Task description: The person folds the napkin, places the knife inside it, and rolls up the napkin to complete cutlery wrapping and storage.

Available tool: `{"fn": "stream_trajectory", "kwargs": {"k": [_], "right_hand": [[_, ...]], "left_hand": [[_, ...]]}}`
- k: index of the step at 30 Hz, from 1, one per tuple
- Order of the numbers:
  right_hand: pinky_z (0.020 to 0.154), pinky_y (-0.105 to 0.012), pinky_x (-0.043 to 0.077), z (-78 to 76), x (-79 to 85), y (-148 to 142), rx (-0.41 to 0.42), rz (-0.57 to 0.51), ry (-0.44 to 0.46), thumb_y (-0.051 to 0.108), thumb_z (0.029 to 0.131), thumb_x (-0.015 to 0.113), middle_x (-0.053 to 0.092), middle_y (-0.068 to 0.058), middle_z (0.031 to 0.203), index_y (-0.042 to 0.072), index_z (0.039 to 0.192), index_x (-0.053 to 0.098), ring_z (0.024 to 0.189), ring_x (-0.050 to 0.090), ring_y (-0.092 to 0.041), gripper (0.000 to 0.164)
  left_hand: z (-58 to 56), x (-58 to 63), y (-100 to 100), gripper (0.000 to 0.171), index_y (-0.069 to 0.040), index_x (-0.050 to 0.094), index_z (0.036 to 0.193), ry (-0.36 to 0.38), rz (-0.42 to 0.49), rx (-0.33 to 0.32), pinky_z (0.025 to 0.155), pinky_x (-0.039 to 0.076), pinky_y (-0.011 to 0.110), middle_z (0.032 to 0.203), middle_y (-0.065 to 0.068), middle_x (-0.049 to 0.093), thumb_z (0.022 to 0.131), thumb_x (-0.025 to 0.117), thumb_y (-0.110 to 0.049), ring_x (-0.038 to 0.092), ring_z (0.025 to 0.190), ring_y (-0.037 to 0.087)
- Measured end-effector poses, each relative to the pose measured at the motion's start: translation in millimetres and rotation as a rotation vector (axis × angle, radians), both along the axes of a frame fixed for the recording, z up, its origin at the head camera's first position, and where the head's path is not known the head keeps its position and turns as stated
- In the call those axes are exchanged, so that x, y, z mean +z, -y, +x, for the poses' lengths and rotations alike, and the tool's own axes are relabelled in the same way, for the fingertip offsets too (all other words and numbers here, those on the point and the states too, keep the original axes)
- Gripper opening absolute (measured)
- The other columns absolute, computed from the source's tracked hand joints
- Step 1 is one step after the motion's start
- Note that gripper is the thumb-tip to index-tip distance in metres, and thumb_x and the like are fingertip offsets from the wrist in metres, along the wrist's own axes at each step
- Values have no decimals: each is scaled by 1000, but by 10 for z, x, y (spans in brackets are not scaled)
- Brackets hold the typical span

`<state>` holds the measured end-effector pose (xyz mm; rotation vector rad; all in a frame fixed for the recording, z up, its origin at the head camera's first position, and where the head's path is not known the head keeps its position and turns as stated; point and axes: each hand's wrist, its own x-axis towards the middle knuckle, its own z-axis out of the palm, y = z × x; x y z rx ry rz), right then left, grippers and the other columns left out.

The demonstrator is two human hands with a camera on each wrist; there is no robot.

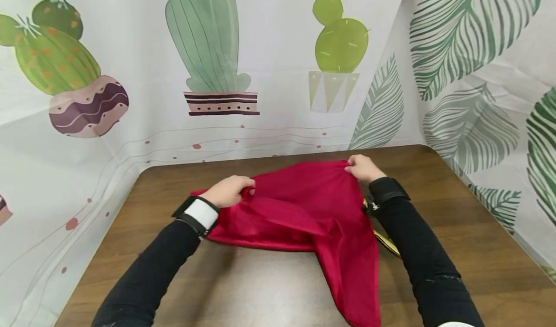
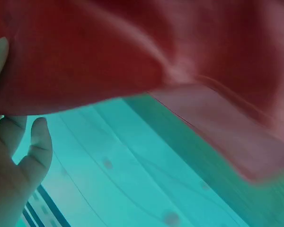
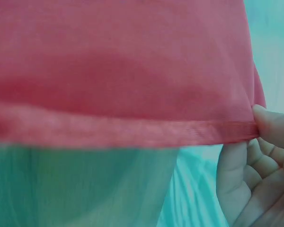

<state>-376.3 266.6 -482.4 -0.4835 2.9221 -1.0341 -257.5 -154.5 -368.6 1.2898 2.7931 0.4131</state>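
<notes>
Over brn tbl. (image 1: 260, 283), L & R hands (image 1: 228, 191) (image 1: 364, 168) pinch red cloth (image 1: 304, 187), spread btwn them.

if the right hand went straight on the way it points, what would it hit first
Beyond the red cloth it pinches, the right hand would probably meet the printed backdrop behind the table, though its height and the gap are hard to judge.

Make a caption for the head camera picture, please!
Left hand and right hand hold a red cloth over a brown table.
</notes>
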Motion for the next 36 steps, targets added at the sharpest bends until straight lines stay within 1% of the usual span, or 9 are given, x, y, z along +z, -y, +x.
{"fn": "stream_trajectory", "kwargs": {"k": [3, 5, 8, 12, 16, 24, 28, 32, 36], "right_hand": [[50, -30, 45, 475, 576, -13, -109, -45, 62, 18, 84, 57, 56, -17, 81, -6, 91, 53, 54, 52, -19, 25], [50, -28, 46, 692, 805, -55, -179, -57, 66, 12, 85, 53, 56, -20, 80, -11, 94, 51, 53, 52, -15, 24], [47, -23, 45, 849, 926, -201, -259, -99, 42, 10, 88, 48, 55, -21, 77, -14, 95, 47, 51, 50, -8, 25], [51, -26, 49, 921, 918, -380, -367, -187, 61, 9, 90, 44, 52, -21, 81, -15, 99, 43, 53, 52, -9, 25], [53, -26, 50, 946, 848, -431, -386, -217, 61, 6, 90, 44, 51, -20, 81, -16, 101, 43, 54, 54, -9, 24], [56, -26, 50, 940, 722, -231, -270, -164, 78, 2, 88, 45, 45, -25, 90, -20, 115, 34, 76, 55, -33, 37], [64, -36, 49, 935, 677, -147, -190, -25, 93, 4, 87, 46, 47, -26, 85, -23, 117, 28, 75, 55, -37, 44], [82, -50, 38, 997, 667, -72, -174, 171, 80, 10, 86, 47, 46, -39, 101, -25, 123, 17, 94, 47, -47, 60], [78, -60, 35, 1158, 650, 76, -187, 289, -61, 14, 81, 52, 33, -42, 116, -17, 128, 22, 102, 34, -55, 64]], "left_hand": [[56, 42, 288, 34, -10, 55, 76, -20, 24, 33, 64, 40, 28, 74, -3, 50, 63, 43, 19, 47, 69, 14], [96, 55, 471, 33, -10, 56, 75, -44, 31, 51, 64, 41, 28, 75, -3, 51, 65, 43, 19, 47, 69, 13], [152, 53, 728, 31, -10, 55, 74, -76, 36, 87, 63, 41, 30, 75, -2, 51, 67, 45, 18, 47, 68, 14], [269, -5, 1016, 30, -10, 55, 74, -73, 47, 168, 62, 41, 31, 72, -3, 51, 65, 49, 18, 47, 66, 14], [497, -105, 1162, 28, -12, 53, 72, 8, 32, 189, 57, 40, 28, 68, -7, 48, 62, 58, 13, 45, 62, 9], [1018, -266, 1127, 26, -18, 48, 64, 288, -65, 129, 47, 33, 20, 58, -14, 40, 62, 69, -3, 35, 53, 1], [1208, -285, 1068, 25, -18, 50, 63, 449, -81, 121, 46, 33, 20, 57, -15, 42, 59, 74, -11, 36, 53, 0], [1243, -228, 1020, 20, -15, 57, 71, 619, -69, 113, 51, 39, 21, 63, -13, 49, 64, 74, -23, 45, 58, 1], [1046, -160, 941, 21, -12, 59, 78, 558, -95, 117, 58, 44, 25, 70, -10, 55, 73, 69, -30, 52, 65, 5]]}}
